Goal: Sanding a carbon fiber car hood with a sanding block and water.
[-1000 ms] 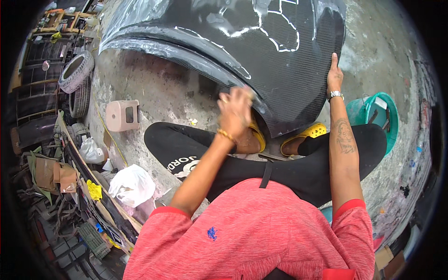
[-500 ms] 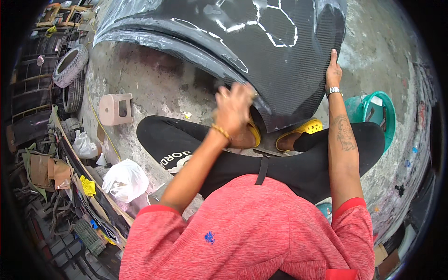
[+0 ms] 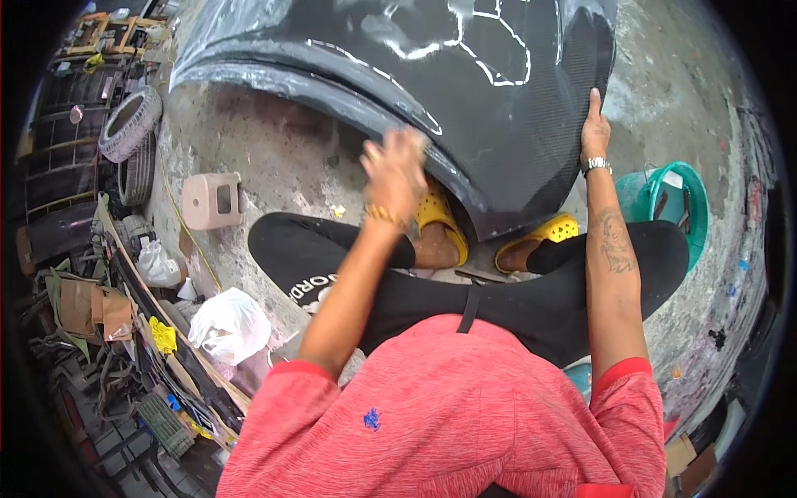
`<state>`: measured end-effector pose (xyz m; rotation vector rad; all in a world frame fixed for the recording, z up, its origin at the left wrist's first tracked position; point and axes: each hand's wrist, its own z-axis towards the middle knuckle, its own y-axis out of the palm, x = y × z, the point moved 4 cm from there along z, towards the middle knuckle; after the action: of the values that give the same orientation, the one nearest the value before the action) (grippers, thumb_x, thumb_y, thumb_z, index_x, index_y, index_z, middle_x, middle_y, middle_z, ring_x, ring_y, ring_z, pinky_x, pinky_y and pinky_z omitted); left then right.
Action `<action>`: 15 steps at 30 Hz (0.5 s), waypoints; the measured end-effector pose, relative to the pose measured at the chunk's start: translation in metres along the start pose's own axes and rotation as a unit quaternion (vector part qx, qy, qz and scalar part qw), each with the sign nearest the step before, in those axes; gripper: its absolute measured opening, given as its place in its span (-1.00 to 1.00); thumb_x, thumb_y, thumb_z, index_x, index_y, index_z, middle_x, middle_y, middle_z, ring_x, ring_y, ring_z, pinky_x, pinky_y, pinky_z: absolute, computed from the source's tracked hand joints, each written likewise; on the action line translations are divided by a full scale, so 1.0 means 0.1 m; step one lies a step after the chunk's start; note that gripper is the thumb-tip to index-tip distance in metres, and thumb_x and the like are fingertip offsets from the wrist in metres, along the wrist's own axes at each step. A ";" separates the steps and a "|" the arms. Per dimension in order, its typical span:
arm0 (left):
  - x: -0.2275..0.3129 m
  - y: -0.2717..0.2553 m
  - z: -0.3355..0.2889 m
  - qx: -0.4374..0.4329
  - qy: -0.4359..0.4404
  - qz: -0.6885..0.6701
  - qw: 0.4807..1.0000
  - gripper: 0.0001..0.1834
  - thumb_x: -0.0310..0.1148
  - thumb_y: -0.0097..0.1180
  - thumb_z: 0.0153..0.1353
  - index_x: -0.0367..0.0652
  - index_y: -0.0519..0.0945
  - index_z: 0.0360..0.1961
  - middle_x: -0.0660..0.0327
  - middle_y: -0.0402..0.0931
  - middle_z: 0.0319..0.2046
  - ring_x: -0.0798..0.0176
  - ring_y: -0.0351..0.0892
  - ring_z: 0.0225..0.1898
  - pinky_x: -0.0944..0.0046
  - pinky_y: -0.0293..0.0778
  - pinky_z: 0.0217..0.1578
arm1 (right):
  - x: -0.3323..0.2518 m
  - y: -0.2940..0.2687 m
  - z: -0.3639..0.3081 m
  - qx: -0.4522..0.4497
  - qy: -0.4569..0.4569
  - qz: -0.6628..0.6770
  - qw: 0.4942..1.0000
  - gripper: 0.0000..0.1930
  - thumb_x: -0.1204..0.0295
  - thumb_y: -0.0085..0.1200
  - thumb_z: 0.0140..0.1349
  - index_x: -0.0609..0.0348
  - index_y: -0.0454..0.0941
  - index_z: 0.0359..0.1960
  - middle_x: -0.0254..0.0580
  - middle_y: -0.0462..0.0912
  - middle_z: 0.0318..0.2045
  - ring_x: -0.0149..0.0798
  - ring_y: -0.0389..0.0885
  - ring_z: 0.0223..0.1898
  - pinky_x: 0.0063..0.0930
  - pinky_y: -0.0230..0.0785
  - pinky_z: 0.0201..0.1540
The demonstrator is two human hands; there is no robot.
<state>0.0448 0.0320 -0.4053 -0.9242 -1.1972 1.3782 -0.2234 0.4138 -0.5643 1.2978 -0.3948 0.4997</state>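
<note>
Here's the curved black carbon-weave panel (image 3: 506, 124), near corner pointing between yellow perforated clogs (image 3: 557, 229)!
Left hand (image 3: 397, 174) at its left edge, fingers half-bent, too blurred to tell whether they hold anything; right arm (image 3: 614, 249) stretched forward, right hand (image 3: 595, 137) clasping the right edge, fingers hidden. Panel's far end: cut off.

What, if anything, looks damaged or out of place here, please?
The black panel has pale, blotchy smears and broken white outlines, making its surface look uneven; I cannot tell whether that is damage. At far left, cardboard lies among jumbled scraps, which looks untidy.
</note>
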 end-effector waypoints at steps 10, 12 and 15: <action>-0.27 -0.17 0.08 -0.023 -0.018 0.060 0.998 -0.57 -0.35 0.12 0.33 -0.03 0.57 0.23 0.06 0.47 0.10 -0.23 0.45 -0.04 -0.21 0.46 -0.05 | 0.63 0.02 0.66 0.664 -0.542 -0.486 0.170 0.07 -0.51 -0.02 0.19 0.55 0.64 0.01 0.22 0.71 -0.03 0.03 0.63 0.02 -0.22 0.37 0.19; 0.15 -0.20 -0.20 -0.111 0.019 -0.026 0.993 -0.53 -0.34 0.17 0.27 -0.13 0.56 0.22 0.06 0.47 0.11 -0.27 0.45 0.02 -0.26 0.45 -0.02 | 0.69 0.08 0.63 0.673 -0.540 -0.477 0.168 0.07 -0.51 -0.02 0.18 0.55 0.63 0.02 0.23 0.71 -0.03 0.04 0.63 0.03 -0.22 0.36 0.19; -0.18 -0.31 0.14 -0.126 0.064 0.076 0.987 -0.55 -0.38 0.12 0.24 -0.10 0.57 0.18 0.05 0.48 0.12 -0.23 0.46 0.02 -0.28 0.44 0.00 | 0.73 0.08 0.63 0.673 -0.537 -0.478 0.172 0.07 -0.51 -0.01 0.18 0.56 0.61 0.06 0.25 0.70 -0.01 0.05 0.62 0.04 -0.21 0.35 0.20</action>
<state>0.0409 0.0109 -0.3738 -1.2861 -1.2411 1.2820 -0.1674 0.3639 -0.5038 3.0967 0.0172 -1.9603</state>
